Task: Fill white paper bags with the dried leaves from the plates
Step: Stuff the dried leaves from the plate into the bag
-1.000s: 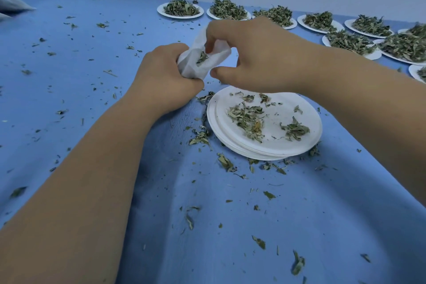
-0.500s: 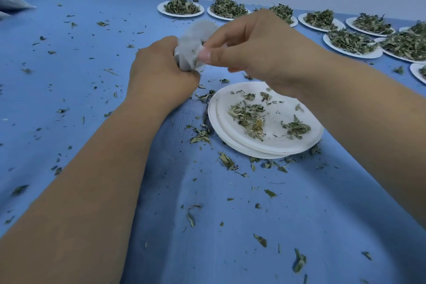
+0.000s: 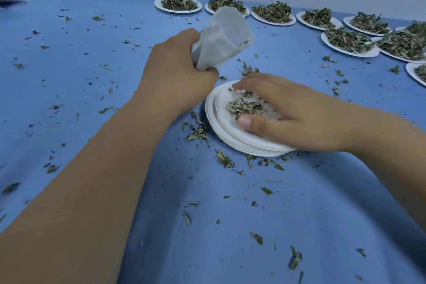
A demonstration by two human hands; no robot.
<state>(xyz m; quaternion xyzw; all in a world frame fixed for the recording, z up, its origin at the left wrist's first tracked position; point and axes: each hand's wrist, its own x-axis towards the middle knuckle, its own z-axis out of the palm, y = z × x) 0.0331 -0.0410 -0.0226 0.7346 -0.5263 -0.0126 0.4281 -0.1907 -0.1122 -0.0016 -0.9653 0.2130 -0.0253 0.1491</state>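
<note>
- White paper bag (image 3: 221, 39) in the head view: my left hand (image 3: 177, 76) grips its lower end, fingers curled tight round the crumpled paper. The mouth points up and away from me, above the blue cloth (image 3: 299, 214).
- My right hand (image 3: 288, 113) lies over the stack of plates (image 3: 221, 131). The fingers are loosely spread and arched, with the thumb set apart on the near side. The dried leaves (image 3: 244, 107) I want sit between thumb and fingertips on the top plate. The hand is blurred, so I cannot tell whether any leaf is pinched yet.
- Full plates (image 3: 177, 3) wait in a row along the far edge, well apart from my hands.
- Risk, as I judge it: these leaves are light and brittle, and a hasty scoop would flick them over the rim to join the scattered bits (image 3: 198, 132) beside the stack.
- The bag mouth looks narrow and half collapsed, so a handful could miss it and spill over my left fist.
- Pressing down on the rim could tip or slide the top plate.
</note>
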